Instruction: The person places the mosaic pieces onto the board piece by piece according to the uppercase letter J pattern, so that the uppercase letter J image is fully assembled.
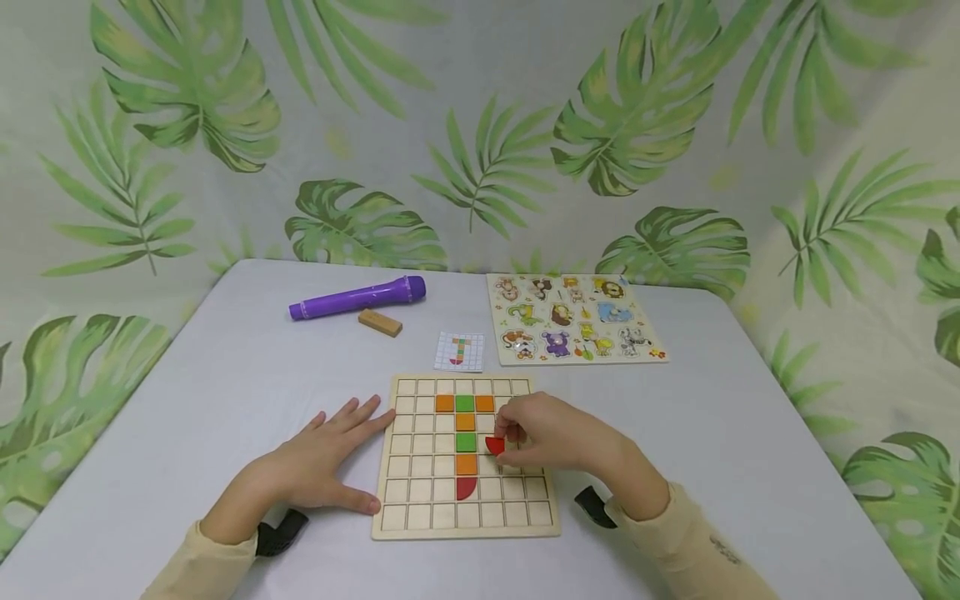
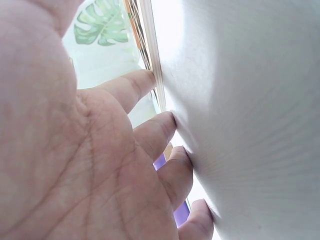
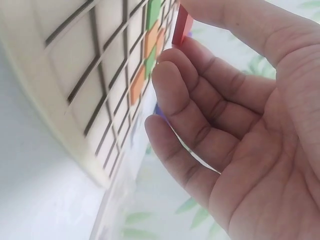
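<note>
Over the right part of a wooden grid board (image 1: 420,534), my right hand (image 1: 558,433) pinches a red quarter-circle piece (image 1: 494,446) between thumb and index finger; the right wrist view shows this red piece (image 3: 181,27) edge-on. My left hand (image 1: 322,462) lies spread at the board's left side, thumb and index fingertips at its edge. On the board, orange and green squares form a T: an orange square (image 1: 445,403), a green square (image 1: 465,403) and another orange one across the top, with a column below. Another red quarter-circle (image 1: 466,487) sits at the column's foot.
Behind the board lies a small pattern card (image 1: 468,363) with a coloured T-like figure. An animal puzzle board (image 1: 585,321) lies at the back right. At the back left are a purple microphone (image 1: 356,298) and a small wooden block (image 1: 380,322).
</note>
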Tool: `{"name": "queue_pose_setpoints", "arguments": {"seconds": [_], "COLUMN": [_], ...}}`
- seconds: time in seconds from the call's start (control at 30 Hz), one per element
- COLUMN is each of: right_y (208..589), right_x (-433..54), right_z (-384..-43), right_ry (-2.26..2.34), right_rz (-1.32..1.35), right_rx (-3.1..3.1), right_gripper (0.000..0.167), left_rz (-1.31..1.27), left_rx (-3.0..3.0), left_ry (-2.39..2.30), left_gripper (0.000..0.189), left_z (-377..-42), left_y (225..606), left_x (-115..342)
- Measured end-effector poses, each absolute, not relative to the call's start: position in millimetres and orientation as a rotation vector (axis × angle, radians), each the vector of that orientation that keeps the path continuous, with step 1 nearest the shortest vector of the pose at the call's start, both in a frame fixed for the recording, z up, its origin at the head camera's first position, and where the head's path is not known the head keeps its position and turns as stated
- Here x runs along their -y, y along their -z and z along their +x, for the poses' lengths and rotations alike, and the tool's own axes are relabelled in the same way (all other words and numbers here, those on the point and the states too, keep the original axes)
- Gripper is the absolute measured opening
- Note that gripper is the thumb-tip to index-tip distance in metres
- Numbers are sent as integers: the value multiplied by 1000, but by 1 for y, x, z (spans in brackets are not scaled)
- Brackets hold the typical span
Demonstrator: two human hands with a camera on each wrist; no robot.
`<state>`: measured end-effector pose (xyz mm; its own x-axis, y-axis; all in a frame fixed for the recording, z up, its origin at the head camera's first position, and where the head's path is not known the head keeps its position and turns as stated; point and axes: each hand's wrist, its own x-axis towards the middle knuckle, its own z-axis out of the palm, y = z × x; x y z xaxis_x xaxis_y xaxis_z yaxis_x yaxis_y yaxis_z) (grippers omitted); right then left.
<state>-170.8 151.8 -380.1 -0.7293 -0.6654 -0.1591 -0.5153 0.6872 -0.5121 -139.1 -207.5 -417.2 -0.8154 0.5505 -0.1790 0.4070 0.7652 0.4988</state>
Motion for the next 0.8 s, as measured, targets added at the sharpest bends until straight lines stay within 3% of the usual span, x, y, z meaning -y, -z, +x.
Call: {"name": "queue_pose_setpoints", "arguments": {"seconds": [0.8], "right_y": [382], "right_x": [-107], "right_z": [-164], "right_ry": [498], "right_rz": [-1058], "right_rx": [-2524], "right_gripper": [18], "left_rz": [742], "left_rx": [-2657], "left_ry": [-627], "left_gripper": [118], "left_z": [-140], "left_y": [418], "left_x": [208]}}
